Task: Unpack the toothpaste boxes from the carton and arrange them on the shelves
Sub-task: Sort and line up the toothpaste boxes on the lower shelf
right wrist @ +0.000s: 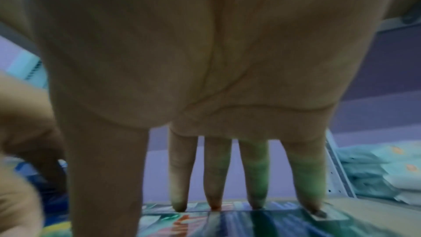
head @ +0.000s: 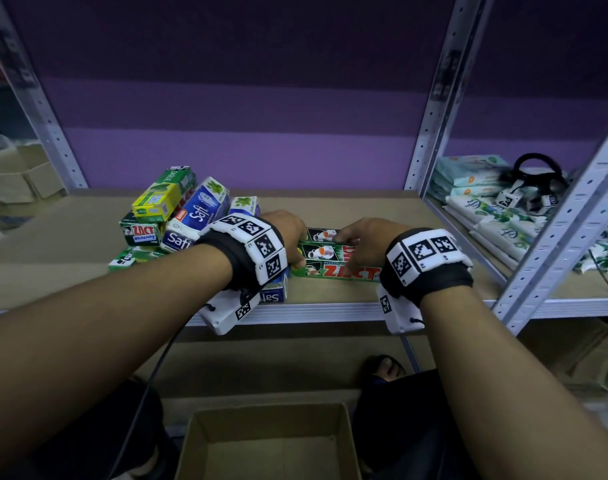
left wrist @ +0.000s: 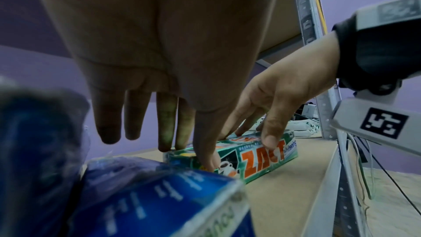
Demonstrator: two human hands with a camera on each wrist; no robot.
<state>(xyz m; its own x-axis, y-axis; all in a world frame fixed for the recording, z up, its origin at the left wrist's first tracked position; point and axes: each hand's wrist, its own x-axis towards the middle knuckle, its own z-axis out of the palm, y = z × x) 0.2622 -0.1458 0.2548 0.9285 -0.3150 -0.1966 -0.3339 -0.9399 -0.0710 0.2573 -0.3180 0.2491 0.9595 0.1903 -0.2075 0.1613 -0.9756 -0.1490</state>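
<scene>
Three green ZACT toothpaste boxes (head: 344,271) lie flat side by side on the shelf board (head: 417,216). My left hand (head: 295,249) is at their left end: straight fingers touch the tops and the thumb presses the front box's face (left wrist: 262,159). My right hand (head: 359,245) rests over the row's right half, its four straight fingertips (right wrist: 215,203) standing on the box tops (right wrist: 227,223) and its thumb on the front box. Neither hand curls round a box. The open carton (head: 271,455) stands on the floor below me, and what I see of its inside is bare.
A loose pile of toothpaste boxes (head: 178,216) sits just left of my left wrist. A blue Safi box (head: 275,296) lies under that wrist at the shelf's front edge. Metal uprights (head: 430,109) bound the bay. Wipe packs (head: 486,202) and a black strap (head: 534,174) fill the neighbouring shelf.
</scene>
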